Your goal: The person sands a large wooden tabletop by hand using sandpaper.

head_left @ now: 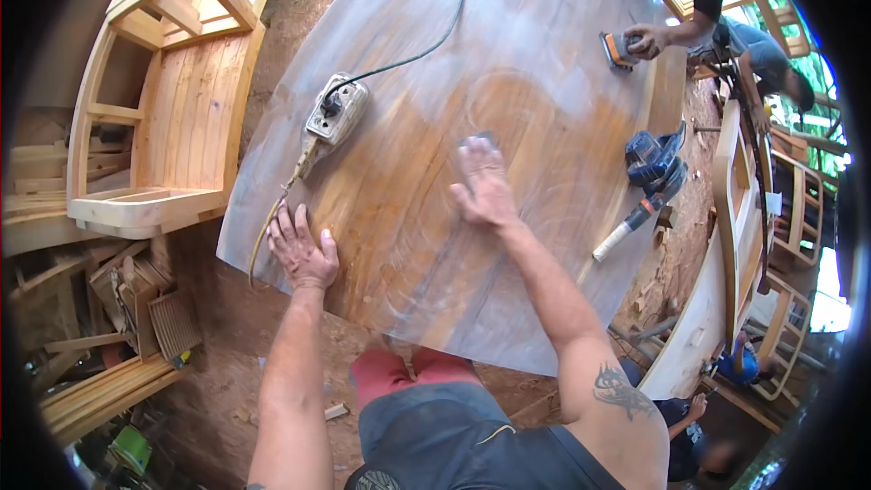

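I've got the left hand [304, 252], fingers splayed, near left on the wooden surface [413, 249]; right hand [484, 189] flat over a dark pad [487, 137], grip unclear to me.

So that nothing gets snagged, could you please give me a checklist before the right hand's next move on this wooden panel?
1. Left hand resting on the wooden panel: ok.
2. Right hand apart from the power strip: ok.
3. Yellow cord clear of the left hand: cannot tell, very close.
4. Blue power tool off the panel: not ok, lying on it.
5. Orange power tool in the co-worker's hand apart from the right hand: ok.
6. Dark pad's condition: cannot tell, mostly hidden.
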A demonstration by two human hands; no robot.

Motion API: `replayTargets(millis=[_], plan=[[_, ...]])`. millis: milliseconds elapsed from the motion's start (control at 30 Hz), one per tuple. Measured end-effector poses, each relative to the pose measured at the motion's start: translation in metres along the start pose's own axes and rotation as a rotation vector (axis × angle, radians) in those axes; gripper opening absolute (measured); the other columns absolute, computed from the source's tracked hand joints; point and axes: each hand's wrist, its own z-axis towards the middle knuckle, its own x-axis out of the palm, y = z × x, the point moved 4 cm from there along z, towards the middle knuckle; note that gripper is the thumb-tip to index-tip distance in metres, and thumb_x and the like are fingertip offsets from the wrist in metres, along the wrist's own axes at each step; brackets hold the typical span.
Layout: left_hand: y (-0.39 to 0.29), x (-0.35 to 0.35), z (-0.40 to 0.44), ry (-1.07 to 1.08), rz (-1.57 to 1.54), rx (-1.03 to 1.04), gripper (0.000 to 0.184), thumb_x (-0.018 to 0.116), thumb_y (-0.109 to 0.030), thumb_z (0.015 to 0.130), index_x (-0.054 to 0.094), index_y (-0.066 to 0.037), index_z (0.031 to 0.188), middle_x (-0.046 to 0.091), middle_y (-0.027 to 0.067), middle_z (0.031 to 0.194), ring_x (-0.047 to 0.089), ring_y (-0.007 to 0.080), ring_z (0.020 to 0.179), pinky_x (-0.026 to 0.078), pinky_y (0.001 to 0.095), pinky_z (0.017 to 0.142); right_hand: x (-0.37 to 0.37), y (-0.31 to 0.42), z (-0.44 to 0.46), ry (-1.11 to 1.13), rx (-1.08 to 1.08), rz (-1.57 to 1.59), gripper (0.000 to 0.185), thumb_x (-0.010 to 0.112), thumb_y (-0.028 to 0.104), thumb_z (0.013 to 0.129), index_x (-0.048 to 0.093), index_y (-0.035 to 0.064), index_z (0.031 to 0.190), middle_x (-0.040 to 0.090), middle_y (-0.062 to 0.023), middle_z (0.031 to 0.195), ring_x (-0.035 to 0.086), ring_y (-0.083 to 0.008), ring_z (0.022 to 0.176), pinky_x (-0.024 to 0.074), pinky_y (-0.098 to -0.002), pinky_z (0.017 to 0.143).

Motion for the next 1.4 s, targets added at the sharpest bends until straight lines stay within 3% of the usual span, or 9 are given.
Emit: replayTargets(millis=[200, 367, 467, 600, 833, 1033, 1133, 1267, 1400], plan=[[-0.001, -0.002, 0.002, -0.008, 0.002, 0.006, 0.074, 0.063, -0.039, 0.088, 0.043, -0.011, 0.154, 0.033, 0.0228, 0.166, 0.032, 0.0462, 0.150, 0.024, 0.0635, 0.123, -0.008, -0.094, 0.120, -0.183, 0.410, -0.071, 0.086, 0.052, 0.055, 0.104, 0.033, -0.0046, 0.163, 0.026, -0.0298, 0.172, 0.020, -0.0456, 0.161, 0.0090, -0.0569, 0.132], [-0.002, 0.000, 0.002, -0.020, 0.005, 0.016, 0.075, 0.064, -0.039, 0.088, 0.042, -0.011, 0.154, 0.034, 0.0230, 0.165, 0.032, 0.0460, 0.150, 0.024, 0.0634, 0.123, 0.025, 0.057, 0.053, -0.062, -0.103, 0.052, 0.087, 0.054, 0.059, 0.102, 0.039, -0.0043, 0.160, 0.029, -0.0300, 0.170, 0.023, -0.0444, 0.161, 0.0119, -0.0587, 0.131], [0.000, 0.001, -0.003, 0.001, 0.003, 0.005, 0.074, 0.063, -0.038, 0.089, 0.042, -0.011, 0.155, 0.033, 0.0222, 0.166, 0.031, 0.0454, 0.150, 0.024, 0.0620, 0.123, 0.011, 0.016, -0.014, 0.043, -0.061, 0.025, 0.091, 0.056, 0.059, 0.101, 0.035, -0.0035, 0.163, 0.021, -0.0285, 0.174, 0.017, -0.0437, 0.163, 0.0079, -0.0541, 0.133], [-0.001, -0.002, 0.002, -0.011, -0.011, 0.006, 0.073, 0.062, -0.038, 0.089, 0.043, -0.010, 0.155, 0.032, 0.0216, 0.167, 0.031, 0.0445, 0.151, 0.024, 0.0612, 0.122, -0.012, -0.073, 0.073, -0.166, 0.322, -0.015, 0.086, 0.052, 0.055, 0.104, 0.033, -0.0048, 0.163, 0.023, -0.0281, 0.173, 0.017, -0.0435, 0.163, 0.0087, -0.0555, 0.132], [-0.002, -0.001, 0.003, -0.008, 0.007, -0.004, 0.073, 0.062, -0.037, 0.089, 0.043, -0.010, 0.154, 0.033, 0.0219, 0.167, 0.031, 0.0449, 0.151, 0.023, 0.0612, 0.123, 0.009, 0.064, 0.016, 0.057, -0.085, 0.085, 0.089, 0.053, 0.058, 0.102, 0.033, -0.0045, 0.163, 0.025, -0.0277, 0.173, 0.019, -0.0434, 0.162, 0.0097, -0.0552, 0.132], [0.000, 0.000, 0.001, 0.005, -0.016, -0.005, 0.073, 0.063, -0.037, 0.089, 0.043, -0.011, 0.155, 0.032, 0.0219, 0.167, 0.031, 0.0446, 0.151, 0.022, 0.0623, 0.124, -0.012, -0.085, 0.048, -0.180, 0.346, -0.024, 0.088, 0.053, 0.054, 0.104, 0.029, -0.0063, 0.164, 0.020, -0.0277, 0.175, 0.017, -0.0426, 0.163, 0.0071, -0.0549, 0.132], [0.000, -0.004, 0.000, 0.003, -0.008, -0.003, 0.072, 0.063, -0.037, 0.089, 0.043, -0.011, 0.154, 0.033, 0.0218, 0.167, 0.031, 0.0445, 0.151, 0.022, 0.0620, 0.124, 0.009, -0.026, 0.103, -0.075, 0.225, -0.023, 0.087, 0.050, 0.055, 0.105, 0.031, -0.0056, 0.164, 0.022, -0.0281, 0.174, 0.017, -0.0429, 0.163, 0.0094, -0.0569, 0.132], [-0.002, -0.003, 0.004, -0.005, -0.002, 0.004, 0.074, 0.064, -0.039, 0.088, 0.043, -0.011, 0.154, 0.035, 0.0230, 0.164, 0.032, 0.0457, 0.149, 0.022, 0.0627, 0.124, 0.022, 0.085, -0.005, 0.112, -0.071, 0.115, 0.087, 0.056, 0.052, 0.103, 0.032, -0.0047, 0.164, 0.024, -0.0270, 0.174, 0.017, -0.0431, 0.163, 0.0084, -0.0564, 0.132], [0.001, 0.000, 0.000, 0.009, 0.002, -0.010, 0.076, 0.064, -0.040, 0.088, 0.042, -0.011, 0.155, 0.035, 0.0233, 0.164, 0.032, 0.0462, 0.149, 0.022, 0.0633, 0.124, 0.006, -0.012, -0.032, -0.033, 0.059, 0.068, 0.086, 0.054, 0.051, 0.104, 0.030, -0.0043, 0.165, 0.021, -0.0261, 0.175, 0.016, -0.0409, 0.164, 0.0081, -0.0530, 0.133]])
